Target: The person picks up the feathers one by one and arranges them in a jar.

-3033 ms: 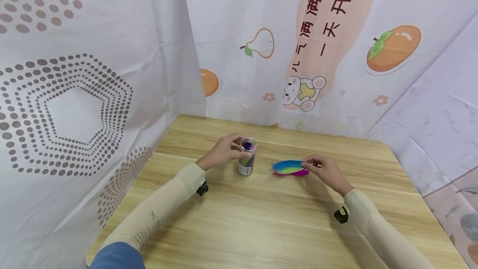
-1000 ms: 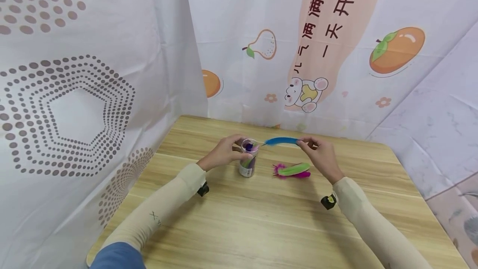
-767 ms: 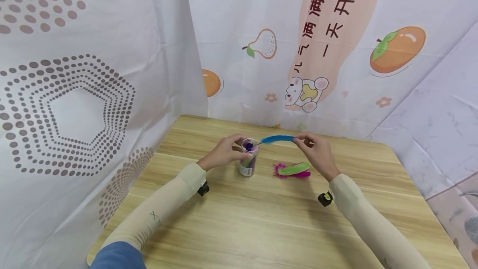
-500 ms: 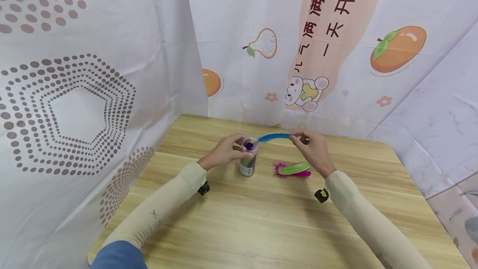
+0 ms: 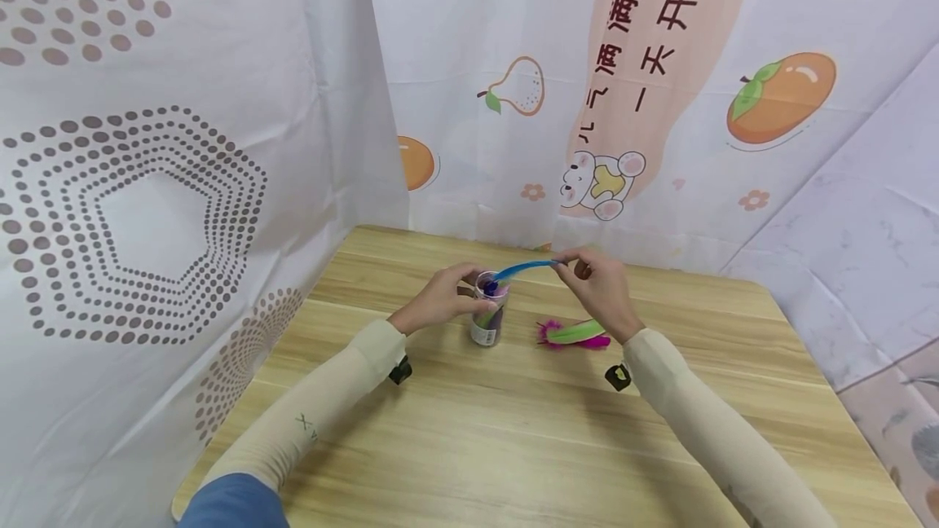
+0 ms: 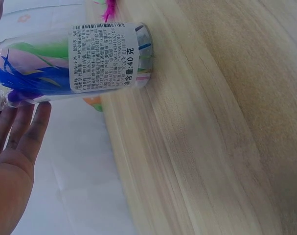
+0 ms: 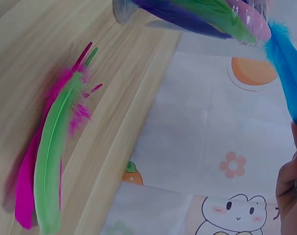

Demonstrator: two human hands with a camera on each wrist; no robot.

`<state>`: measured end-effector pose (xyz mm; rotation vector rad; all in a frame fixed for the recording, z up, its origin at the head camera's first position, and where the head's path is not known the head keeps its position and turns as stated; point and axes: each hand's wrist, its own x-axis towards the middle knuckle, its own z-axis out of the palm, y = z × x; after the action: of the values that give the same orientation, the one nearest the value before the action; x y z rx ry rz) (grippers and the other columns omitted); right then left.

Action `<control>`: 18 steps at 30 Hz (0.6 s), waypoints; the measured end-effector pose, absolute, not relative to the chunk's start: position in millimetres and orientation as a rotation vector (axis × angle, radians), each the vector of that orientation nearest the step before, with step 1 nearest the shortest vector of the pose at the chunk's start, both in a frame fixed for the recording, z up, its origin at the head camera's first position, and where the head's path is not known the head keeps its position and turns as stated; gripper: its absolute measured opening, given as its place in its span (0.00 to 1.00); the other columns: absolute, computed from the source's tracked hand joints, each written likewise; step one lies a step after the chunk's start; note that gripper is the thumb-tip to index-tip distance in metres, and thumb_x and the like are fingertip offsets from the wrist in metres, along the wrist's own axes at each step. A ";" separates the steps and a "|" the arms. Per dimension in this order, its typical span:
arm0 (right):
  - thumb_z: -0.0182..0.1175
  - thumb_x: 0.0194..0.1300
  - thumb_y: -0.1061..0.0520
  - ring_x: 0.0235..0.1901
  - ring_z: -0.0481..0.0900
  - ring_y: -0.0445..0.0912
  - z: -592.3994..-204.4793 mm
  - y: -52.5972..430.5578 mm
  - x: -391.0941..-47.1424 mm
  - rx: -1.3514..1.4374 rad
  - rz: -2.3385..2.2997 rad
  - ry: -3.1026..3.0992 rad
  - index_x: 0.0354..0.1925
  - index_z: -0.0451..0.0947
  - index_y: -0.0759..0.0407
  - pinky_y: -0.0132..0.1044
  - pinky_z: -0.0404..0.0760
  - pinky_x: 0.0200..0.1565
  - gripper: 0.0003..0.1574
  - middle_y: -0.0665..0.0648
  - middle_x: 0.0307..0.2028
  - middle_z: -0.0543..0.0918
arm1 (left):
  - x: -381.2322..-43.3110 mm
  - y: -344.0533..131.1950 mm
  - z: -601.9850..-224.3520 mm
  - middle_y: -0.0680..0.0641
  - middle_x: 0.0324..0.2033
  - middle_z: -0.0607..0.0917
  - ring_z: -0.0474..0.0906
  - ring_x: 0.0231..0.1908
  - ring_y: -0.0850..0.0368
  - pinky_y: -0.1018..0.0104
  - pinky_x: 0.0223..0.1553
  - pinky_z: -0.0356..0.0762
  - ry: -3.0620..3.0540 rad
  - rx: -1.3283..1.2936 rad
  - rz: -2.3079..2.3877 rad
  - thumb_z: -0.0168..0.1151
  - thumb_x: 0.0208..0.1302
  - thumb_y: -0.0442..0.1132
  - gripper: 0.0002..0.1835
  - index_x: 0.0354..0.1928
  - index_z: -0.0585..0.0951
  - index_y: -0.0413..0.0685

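A clear plastic jar (image 5: 486,324) with a white label (image 6: 103,58) stands upright on the table, holding purple, green, pink and blue feathers. My left hand (image 5: 434,300) grips it near the top, fingers behind and thumb in front. Between thumb and fingertips, my right hand (image 5: 597,288) pinches the tip of a blue feather (image 5: 524,266). This feather slants down leftward, its quill end inside the jar's mouth. In the right wrist view the fluffy base of the blue feather (image 7: 285,63) is at the rim. Below my right hand, a green feather (image 7: 51,161) lies over magenta feathers (image 7: 27,181).
The wooden table (image 5: 469,446) has white printed curtains (image 5: 469,137) hanging behind it and a dotted curtain (image 5: 154,210) along the left. Small black devices sit under both wrists, one below the left cuff (image 5: 399,371) and one below the right cuff (image 5: 619,377).
My right hand lifted the blue feather off the pile, carried it left and lowered its quill into the jar. The green and magenta feathers stay on the table; my left hand keeps its grip.
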<state>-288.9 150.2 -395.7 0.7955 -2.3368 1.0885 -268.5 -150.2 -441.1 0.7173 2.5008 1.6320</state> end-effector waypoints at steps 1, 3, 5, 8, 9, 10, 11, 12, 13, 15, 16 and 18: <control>0.71 0.68 0.58 0.25 0.72 0.43 -396.3 149.0 -289.6 0.802 1.080 -2.333 0.43 0.89 0.53 0.30 0.69 0.26 0.05 0.48 0.30 0.82 | -268.5 -150.4 -440.7 0.52 0.49 0.82 0.78 0.51 0.57 0.64 0.56 0.81 2.497 0.717 1.633 0.77 0.62 0.48 0.28 0.62 0.79 0.54; 0.71 0.67 0.59 0.25 0.71 0.42 -397.0 146.3 -290.4 0.820 1.070 -2.318 0.43 0.89 0.53 0.30 0.70 0.26 0.06 0.48 0.30 0.82 | -268.2 -150.8 -440.2 0.52 0.49 0.83 0.79 0.51 0.57 0.63 0.56 0.81 2.494 0.726 1.637 0.77 0.62 0.49 0.28 0.62 0.79 0.54; 0.71 0.67 0.60 0.25 0.71 0.42 -397.2 143.9 -290.6 0.838 1.064 -2.304 0.43 0.89 0.53 0.31 0.69 0.27 0.06 0.48 0.30 0.82 | -268.0 -150.5 -440.1 0.52 0.49 0.83 0.79 0.51 0.56 0.63 0.56 0.82 2.488 0.734 1.640 0.77 0.62 0.49 0.28 0.61 0.79 0.54; 0.72 0.66 0.61 0.25 0.69 0.42 -397.5 140.1 -291.8 0.877 1.050 -2.285 0.43 0.89 0.53 0.33 0.68 0.29 0.07 0.47 0.30 0.82 | -267.9 -150.3 -440.6 0.53 0.49 0.83 0.79 0.51 0.57 0.63 0.56 0.82 2.498 0.732 1.633 0.77 0.62 0.49 0.28 0.62 0.79 0.54; 0.72 0.66 0.61 0.24 0.69 0.42 -397.8 138.9 -292.6 0.890 1.041 -2.281 0.43 0.88 0.53 0.33 0.68 0.30 0.07 0.47 0.30 0.82 | -267.8 -150.3 -440.8 0.53 0.49 0.83 0.79 0.51 0.57 0.62 0.56 0.81 2.504 0.729 1.628 0.77 0.62 0.49 0.28 0.62 0.79 0.55; 0.72 0.66 0.62 0.24 0.69 0.42 -397.7 137.5 -292.9 0.903 1.039 -2.278 0.43 0.88 0.54 0.33 0.67 0.30 0.07 0.47 0.30 0.82 | -267.8 -150.2 -441.0 0.53 0.49 0.83 0.79 0.51 0.57 0.62 0.56 0.81 2.509 0.724 1.624 0.77 0.62 0.49 0.28 0.62 0.79 0.55; 0.72 0.66 0.62 0.24 0.69 0.42 -397.9 136.4 -293.4 0.914 1.037 -2.275 0.42 0.88 0.54 0.33 0.67 0.29 0.07 0.47 0.30 0.82 | -267.8 -150.2 -441.1 0.54 0.49 0.83 0.79 0.51 0.58 0.62 0.56 0.81 2.512 0.719 1.620 0.77 0.62 0.49 0.28 0.62 0.79 0.56; 0.72 0.66 0.63 0.24 0.68 0.42 -397.8 135.3 -293.7 0.925 1.033 -2.271 0.42 0.88 0.54 0.33 0.66 0.29 0.07 0.47 0.30 0.82 | -267.7 -150.2 -441.3 0.54 0.49 0.83 0.79 0.51 0.58 0.62 0.56 0.81 2.514 0.713 1.619 0.77 0.62 0.49 0.28 0.62 0.79 0.56; 0.72 0.65 0.63 0.24 0.68 0.41 -397.8 134.2 -293.9 0.937 1.033 -2.267 0.42 0.88 0.54 0.32 0.66 0.28 0.07 0.47 0.30 0.82 | -267.7 -150.0 -441.2 0.54 0.49 0.83 0.79 0.51 0.58 0.62 0.56 0.81 2.515 0.712 1.619 0.77 0.62 0.49 0.28 0.62 0.79 0.56; 0.72 0.65 0.64 0.24 0.69 0.41 -397.6 132.1 -293.6 0.960 1.026 -2.261 0.42 0.88 0.55 0.31 0.67 0.26 0.08 0.48 0.32 0.83 | -267.5 -149.5 -440.5 0.54 0.50 0.83 0.79 0.51 0.57 0.62 0.56 0.81 2.512 0.715 1.619 0.76 0.62 0.49 0.27 0.62 0.79 0.56; 0.72 0.65 0.65 0.24 0.69 0.41 -396.9 130.6 -293.5 0.975 1.023 -2.255 0.42 0.88 0.55 0.31 0.67 0.26 0.08 0.49 0.33 0.83 | -267.4 -149.5 -440.2 0.54 0.50 0.83 0.79 0.51 0.57 0.62 0.56 0.81 2.508 0.714 1.623 0.76 0.62 0.49 0.27 0.62 0.79 0.55; 0.72 0.64 0.66 0.24 0.69 0.41 -396.2 127.8 -293.5 1.010 1.002 -2.245 0.41 0.88 0.56 0.31 0.68 0.25 0.08 0.50 0.36 0.84 | -267.1 -149.5 -439.3 0.54 0.50 0.83 0.79 0.52 0.57 0.62 0.57 0.81 2.508 0.716 1.624 0.76 0.62 0.48 0.27 0.61 0.79 0.55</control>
<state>-293.5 127.8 -396.2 1.0104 -2.2447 1.0017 -267.1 -149.5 -439.3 0.7164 2.5076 1.6243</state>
